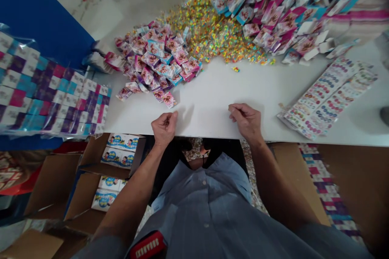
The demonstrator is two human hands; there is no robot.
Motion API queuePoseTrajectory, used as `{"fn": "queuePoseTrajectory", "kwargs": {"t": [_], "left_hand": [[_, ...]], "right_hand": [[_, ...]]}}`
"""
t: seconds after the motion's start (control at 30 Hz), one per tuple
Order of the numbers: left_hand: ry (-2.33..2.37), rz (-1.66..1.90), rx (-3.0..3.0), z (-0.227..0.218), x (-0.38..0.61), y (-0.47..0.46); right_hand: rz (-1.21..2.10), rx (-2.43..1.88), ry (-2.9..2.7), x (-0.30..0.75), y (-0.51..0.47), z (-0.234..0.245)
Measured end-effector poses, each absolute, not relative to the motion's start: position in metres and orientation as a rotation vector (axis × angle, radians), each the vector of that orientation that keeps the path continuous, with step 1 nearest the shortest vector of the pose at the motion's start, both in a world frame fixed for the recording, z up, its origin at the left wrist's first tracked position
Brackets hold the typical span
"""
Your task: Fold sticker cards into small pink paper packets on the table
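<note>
Where the plastic-wrapped stack sits: pink, blue and white boxes (45,97) at far left, beside the white table (212,89).
Left hand (164,127): fingers pressed together, perhaps pinching something tiny, hard to tell; just beside small pink-and-blue cardboard packets (158,64).
Beyond the packets: tiny multicoloured pieces (206,32).
Right hand (245,121): fingers curled together, nothing visibly held; nearest glossy printed sticker sheets (328,99).

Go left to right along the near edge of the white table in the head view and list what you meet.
Plastic-wrapped stack of printed boxes → left hand → right hand → printed sheets of coloured dots
</note>
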State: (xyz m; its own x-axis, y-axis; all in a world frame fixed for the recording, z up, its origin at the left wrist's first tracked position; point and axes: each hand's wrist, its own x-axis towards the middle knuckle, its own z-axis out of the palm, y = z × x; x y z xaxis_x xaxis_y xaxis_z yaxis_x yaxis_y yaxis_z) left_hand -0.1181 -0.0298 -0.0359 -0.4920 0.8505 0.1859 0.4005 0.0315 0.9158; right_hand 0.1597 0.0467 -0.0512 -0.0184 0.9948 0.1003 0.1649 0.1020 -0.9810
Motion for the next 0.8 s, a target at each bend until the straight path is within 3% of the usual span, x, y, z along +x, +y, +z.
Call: {"fn": "queuePoseTrajectory", "kwargs": {"t": [0.8], "left_hand": [[2.158,1.213,1.309,-0.033,-0.13,-0.018]], "right_hand": [[1.129,-1.234,-1.344,0.15,0.061,-0.046]]}}
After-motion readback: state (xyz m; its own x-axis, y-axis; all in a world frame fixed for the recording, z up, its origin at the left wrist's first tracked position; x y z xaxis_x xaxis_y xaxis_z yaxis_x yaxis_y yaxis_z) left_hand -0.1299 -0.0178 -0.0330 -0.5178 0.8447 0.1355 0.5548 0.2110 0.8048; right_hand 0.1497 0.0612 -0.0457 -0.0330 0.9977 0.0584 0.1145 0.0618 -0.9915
